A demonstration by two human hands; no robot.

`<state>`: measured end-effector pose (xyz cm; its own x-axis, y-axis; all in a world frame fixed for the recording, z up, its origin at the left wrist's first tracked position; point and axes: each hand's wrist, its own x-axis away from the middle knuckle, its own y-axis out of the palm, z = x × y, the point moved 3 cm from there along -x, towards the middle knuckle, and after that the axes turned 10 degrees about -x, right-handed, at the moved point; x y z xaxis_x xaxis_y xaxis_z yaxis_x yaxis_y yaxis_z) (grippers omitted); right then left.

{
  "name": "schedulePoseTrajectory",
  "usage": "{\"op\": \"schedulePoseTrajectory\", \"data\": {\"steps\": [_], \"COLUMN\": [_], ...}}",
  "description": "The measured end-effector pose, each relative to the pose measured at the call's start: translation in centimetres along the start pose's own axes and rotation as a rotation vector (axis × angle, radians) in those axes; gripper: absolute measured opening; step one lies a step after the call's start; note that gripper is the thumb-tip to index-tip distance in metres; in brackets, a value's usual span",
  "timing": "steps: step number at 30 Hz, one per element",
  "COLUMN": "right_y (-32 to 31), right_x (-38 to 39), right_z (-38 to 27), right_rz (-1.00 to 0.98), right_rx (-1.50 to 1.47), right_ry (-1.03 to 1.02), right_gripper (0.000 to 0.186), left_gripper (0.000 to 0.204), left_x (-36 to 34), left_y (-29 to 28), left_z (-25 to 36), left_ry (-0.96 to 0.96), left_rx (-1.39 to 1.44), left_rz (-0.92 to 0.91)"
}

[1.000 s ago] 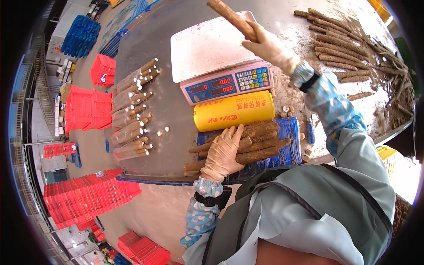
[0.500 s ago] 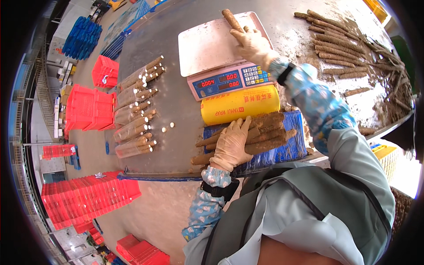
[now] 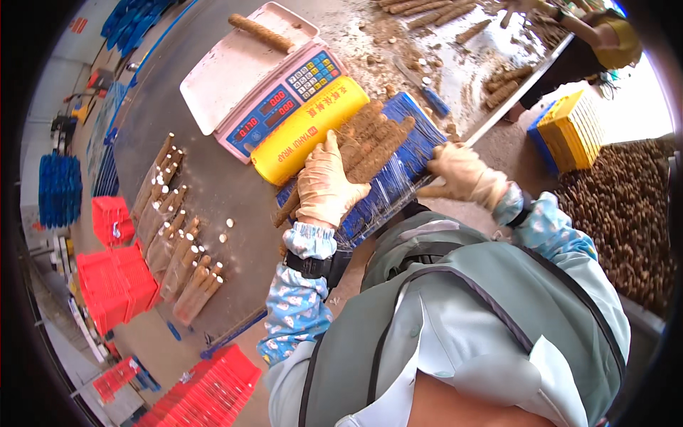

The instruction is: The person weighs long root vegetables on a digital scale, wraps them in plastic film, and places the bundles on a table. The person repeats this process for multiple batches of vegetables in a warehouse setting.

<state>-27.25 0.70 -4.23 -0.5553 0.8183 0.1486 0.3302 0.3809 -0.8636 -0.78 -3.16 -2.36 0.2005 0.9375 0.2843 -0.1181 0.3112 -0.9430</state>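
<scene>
A: What differs from half a second ago?
B: The right hand (image 3: 462, 174) has left the scale (image 3: 245, 82). It was gripping a brown root (image 3: 262, 33) over the pan; now that root lies there alone, near the far edge. The whole view has turned too.
A: Taking twelve as the top of the view, where is the root from the left hand (image 3: 327, 186)?
B: At eleven o'clock, past the yellow roll (image 3: 306, 127), which sits just beyond the fingers.
A: And the left hand itself?
B: Gloved and wide, thumb well apart from the fingers, laid over the near end of a cluster of roots (image 3: 377, 146). They slant off toward one o'clock, across a blue wrapped block (image 3: 420, 135).
A: The right?
B: At three o'clock from the left, just beside the block's end, thumb and fingers parted. I cannot tell whether it grips anything.
A: What else lies about?
B: A blue-handled knife (image 3: 434, 102) at eleven o'clock from the right hand; wrapped bundles of roots with white cut ends (image 3: 178, 238) at eight from the left. A co-worker (image 3: 617, 41) stands between one and two from the right hand, a yellow crate (image 3: 571, 132) at two.
</scene>
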Motion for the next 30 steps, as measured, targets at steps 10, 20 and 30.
{"op": "schedulePoseTrajectory", "data": {"steps": [10, 20, 30], "right_y": [8.7, 4.1, 3.5], "right_x": [-0.8, -8.4, -7.4], "right_z": [-9.0, -12.3, -11.0], "right_rz": [0.281, 0.287, 0.45], "right_rx": [-1.109, -2.362, 0.245], "right_ry": [0.137, 0.449, -0.536], "right_gripper": [0.018, 0.015, 0.05], "left_gripper": [0.125, 0.137, 0.073], "left_x": [-0.8, -1.2, -2.5], "left_y": [0.1, -1.5, 2.6], "left_z": [-1.7, -5.9, -4.1], "left_ry": [0.129, 0.292, 0.089], "left_rx": [0.008, 0.147, 1.104], "left_rz": [-0.074, -0.269, -0.46]}}
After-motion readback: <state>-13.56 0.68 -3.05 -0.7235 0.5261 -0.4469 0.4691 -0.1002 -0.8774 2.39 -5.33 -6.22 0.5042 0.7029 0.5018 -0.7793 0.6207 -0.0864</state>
